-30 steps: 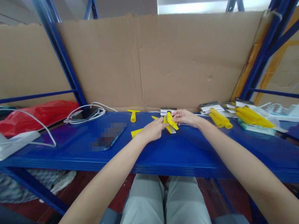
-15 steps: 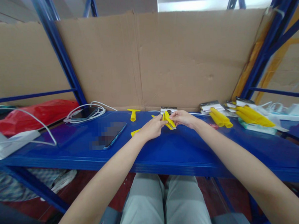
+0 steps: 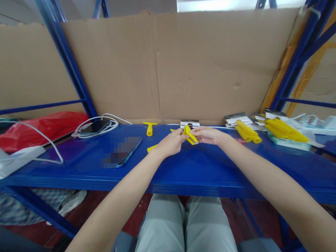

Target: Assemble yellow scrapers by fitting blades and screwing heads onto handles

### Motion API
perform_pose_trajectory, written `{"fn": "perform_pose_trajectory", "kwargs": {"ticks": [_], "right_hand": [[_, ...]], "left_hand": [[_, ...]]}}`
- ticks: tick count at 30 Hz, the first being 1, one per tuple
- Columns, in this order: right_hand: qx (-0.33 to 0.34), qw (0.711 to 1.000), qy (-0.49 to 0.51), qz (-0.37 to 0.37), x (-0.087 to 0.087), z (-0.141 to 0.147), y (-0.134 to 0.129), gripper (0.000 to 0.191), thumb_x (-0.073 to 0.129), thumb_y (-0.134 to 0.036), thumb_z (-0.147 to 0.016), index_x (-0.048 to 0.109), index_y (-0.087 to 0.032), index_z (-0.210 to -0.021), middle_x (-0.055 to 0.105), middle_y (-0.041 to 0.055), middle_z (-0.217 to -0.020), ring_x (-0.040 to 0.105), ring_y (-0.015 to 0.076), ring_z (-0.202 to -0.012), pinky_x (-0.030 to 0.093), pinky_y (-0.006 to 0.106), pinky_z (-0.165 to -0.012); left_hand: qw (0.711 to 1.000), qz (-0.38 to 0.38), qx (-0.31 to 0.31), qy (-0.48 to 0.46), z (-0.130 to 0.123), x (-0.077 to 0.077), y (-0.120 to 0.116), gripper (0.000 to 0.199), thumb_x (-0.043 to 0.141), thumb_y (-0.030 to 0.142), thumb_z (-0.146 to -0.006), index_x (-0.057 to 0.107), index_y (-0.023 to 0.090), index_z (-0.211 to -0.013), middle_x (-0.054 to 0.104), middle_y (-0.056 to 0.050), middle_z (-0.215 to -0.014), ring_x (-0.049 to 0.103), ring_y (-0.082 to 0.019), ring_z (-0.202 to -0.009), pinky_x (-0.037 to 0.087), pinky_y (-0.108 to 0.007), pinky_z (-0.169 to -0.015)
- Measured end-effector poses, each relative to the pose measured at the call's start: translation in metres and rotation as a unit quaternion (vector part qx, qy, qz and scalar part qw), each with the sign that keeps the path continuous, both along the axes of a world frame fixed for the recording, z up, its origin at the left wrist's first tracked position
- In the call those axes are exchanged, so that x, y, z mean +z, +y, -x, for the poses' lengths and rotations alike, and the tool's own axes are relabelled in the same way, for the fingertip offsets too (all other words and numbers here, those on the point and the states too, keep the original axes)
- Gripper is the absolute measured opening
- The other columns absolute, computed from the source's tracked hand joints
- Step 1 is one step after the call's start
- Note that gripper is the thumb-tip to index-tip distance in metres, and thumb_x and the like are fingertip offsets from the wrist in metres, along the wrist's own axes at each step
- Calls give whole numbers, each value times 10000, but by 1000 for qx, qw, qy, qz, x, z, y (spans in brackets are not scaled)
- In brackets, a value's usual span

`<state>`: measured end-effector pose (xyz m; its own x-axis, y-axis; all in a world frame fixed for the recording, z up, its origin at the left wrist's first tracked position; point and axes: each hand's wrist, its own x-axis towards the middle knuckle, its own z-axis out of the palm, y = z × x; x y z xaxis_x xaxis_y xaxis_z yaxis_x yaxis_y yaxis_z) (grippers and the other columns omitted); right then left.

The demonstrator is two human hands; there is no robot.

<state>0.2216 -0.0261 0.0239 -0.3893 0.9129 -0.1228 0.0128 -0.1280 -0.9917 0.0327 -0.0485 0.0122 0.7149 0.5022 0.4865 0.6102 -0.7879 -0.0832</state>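
Between my two hands is a yellow plastic piece (image 3: 190, 135) with a pale, blade-like lower edge, resembling a scraper head. My left hand (image 3: 172, 142) pinches its left side, fingers closed. On its right side, the fingertips of my right hand (image 3: 209, 134) close around the edge. Parts of the piece are hidden behind my fingers. A yellow T-shaped handle (image 3: 149, 129) stands on the blue table (image 3: 186, 173) to the left of my hands. Another flat yellow piece (image 3: 151, 148) lies partly covered by my left wrist.
A phone (image 3: 124, 153) lies to the left, near a coiled white cable (image 3: 109, 125) and a red bag (image 3: 45, 127). At the right are carded yellow tubular pieces (image 3: 247, 131) and more yellow pieces (image 3: 286, 130). A cardboard panel (image 3: 182, 66) closes the back.
My right hand's fingers have shifted slightly on the yellow piece, and its wrist has turned a little. My left hand stays almost in place.
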Motion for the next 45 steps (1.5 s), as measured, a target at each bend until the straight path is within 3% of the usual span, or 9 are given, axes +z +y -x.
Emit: {"fn": "perform_pose_trajectory", "kwargs": {"ticks": [16, 34, 38, 41, 45], "right_hand": [[-11, 1000, 11, 10, -2, 3, 1, 188, 498, -30, -838, 591, -139, -717, 625, 8, -618, 573, 89, -537, 470, 206, -554], [-37, 999, 13, -16, 9, 4, -9, 167, 549, -16, -797, 584, -144, -695, 619, -3, -597, 578, 86, -551, 487, 198, -587], [-33, 999, 7, -37, 9, 4, -8, 161, 540, -11, -797, 592, -137, -711, 626, 2, -611, 582, 90, -560, 480, 209, -584], [-24, 998, 4, -53, 7, 2, -6, 136, 557, -9, -781, 612, -128, -746, 649, 17, -661, 584, 91, -583, 485, 226, -627], [-26, 998, -6, -62, 6, 1, -5, 119, 588, -13, -759, 611, -128, -739, 641, 14, -649, 578, 91, -577, 486, 229, -623]], "left_hand": [[1000, 11, 25, 6, 1, -1, 2, 301, 438, 99, -850, 677, 181, -1013, 628, -91, -1040, 608, -197, -966, 483, -350, -876], [997, 16, -27, -73, 5, 1, 8, 320, 518, 89, -808, 667, 249, -1041, 678, -4, -1100, 621, -171, -1032, 481, -300, -892], [995, 22, 2, -94, 5, 1, 7, 264, 548, 139, -815, 633, 219, -1052, 689, -27, -1060, 641, -179, -976, 489, -310, -860], [994, 26, 42, -102, 6, 0, 5, 337, 577, 188, -809, 555, 177, -1145, 688, -65, -1041, 654, -210, -926, 509, -335, -796], [996, 17, 28, -87, 5, -1, 7, 359, 559, 162, -817, 547, 192, -1175, 673, -72, -1092, 648, -212, -959, 501, -341, -822]]}}
